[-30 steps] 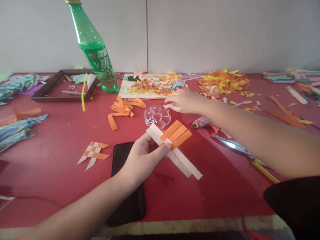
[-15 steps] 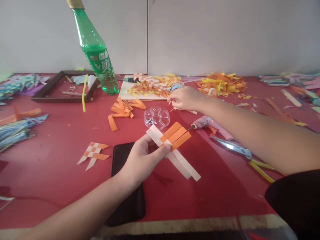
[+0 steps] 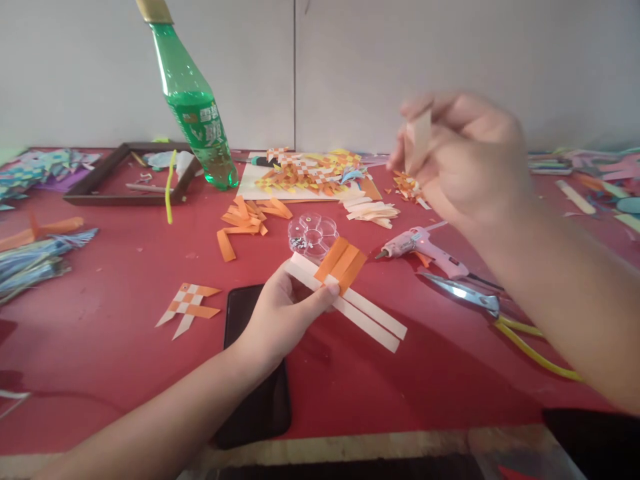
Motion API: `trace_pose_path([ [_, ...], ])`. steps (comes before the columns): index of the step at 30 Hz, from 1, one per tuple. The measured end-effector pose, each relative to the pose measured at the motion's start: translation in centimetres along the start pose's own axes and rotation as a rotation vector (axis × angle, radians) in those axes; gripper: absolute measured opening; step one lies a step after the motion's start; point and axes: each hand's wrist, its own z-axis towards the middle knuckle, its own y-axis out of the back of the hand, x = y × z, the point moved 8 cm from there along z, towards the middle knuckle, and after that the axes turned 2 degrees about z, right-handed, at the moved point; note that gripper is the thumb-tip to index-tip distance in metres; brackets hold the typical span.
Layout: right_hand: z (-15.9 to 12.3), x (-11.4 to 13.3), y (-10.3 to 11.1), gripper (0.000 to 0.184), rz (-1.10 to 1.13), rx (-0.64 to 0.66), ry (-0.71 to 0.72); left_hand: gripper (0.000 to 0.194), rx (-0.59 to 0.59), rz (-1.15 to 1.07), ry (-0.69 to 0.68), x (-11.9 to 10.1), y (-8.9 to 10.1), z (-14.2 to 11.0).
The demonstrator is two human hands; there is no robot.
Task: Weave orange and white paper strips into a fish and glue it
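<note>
My left hand (image 3: 295,310) pinches a partly woven piece of orange and cream paper strips (image 3: 343,263) between thumb and fingers; its cream ends point to the lower right. Raised at the upper right, my right hand (image 3: 465,153) is closed on a cream paper strip (image 3: 419,140), slightly blurred. More cream strips (image 3: 373,211) lie in a small pile behind the piece. Loose orange strips (image 3: 247,217) are heaped to the left of a clear flower-shaped palette (image 3: 313,235) holding tiny bits. A finished woven paper fish (image 3: 187,307) rests left of my left hand.
A black phone (image 3: 255,400) lies under my left wrist. To the right are a pink glue gun (image 3: 425,250) and yellow-handled scissors (image 3: 490,310). Woven fish (image 3: 315,170) cover a white board at the back, near a green bottle (image 3: 197,127) and a dark frame (image 3: 120,200).
My right hand has risen from the cream strip pile toward the upper right, carrying a cream strip. In my left hand the woven piece has turned slightly.
</note>
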Motion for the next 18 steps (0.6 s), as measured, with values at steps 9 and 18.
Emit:
trace_pose_path([
  [9,-14.1,-4.6,-0.1,0.012,-0.15,0.464,-0.551,0.054,0.15,0.674,-0.064,0.4,-1.6,-1.0],
  [18,-15.2,-4.8,-0.3,0.015,-0.463,0.636,-0.352,0.023,-0.08,1.715,-0.702,-6.4,-2.0,-3.3],
])
